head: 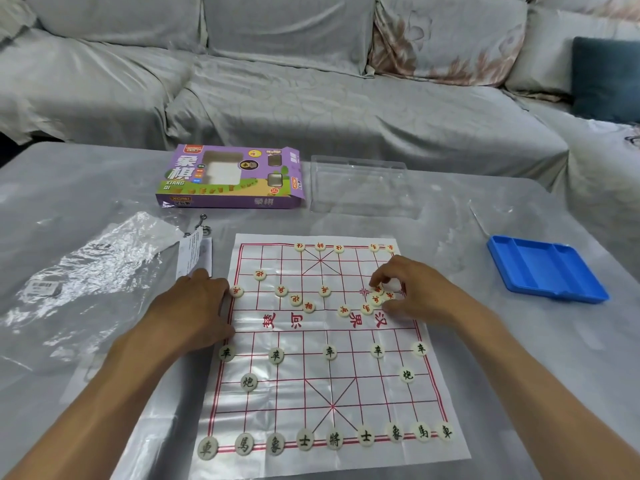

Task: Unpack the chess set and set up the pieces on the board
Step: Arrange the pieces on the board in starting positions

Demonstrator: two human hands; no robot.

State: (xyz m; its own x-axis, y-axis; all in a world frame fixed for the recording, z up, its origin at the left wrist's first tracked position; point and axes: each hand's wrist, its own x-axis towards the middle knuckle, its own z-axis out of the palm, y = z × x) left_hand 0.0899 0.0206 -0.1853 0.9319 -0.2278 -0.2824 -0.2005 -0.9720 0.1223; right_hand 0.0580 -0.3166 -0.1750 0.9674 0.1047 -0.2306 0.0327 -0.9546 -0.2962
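The right hand pinches a red-marked piece among a cluster at the board's far right. The left hand presses flat-fingered on its left edge. The board's long axis runs away from the bench's near edge; black pieces line its near row.

a home living room: a long grey fabric-covered sofa with a floral-patterned cushion and a dark teal cushion stands behind the plastic-covered low tabletop.
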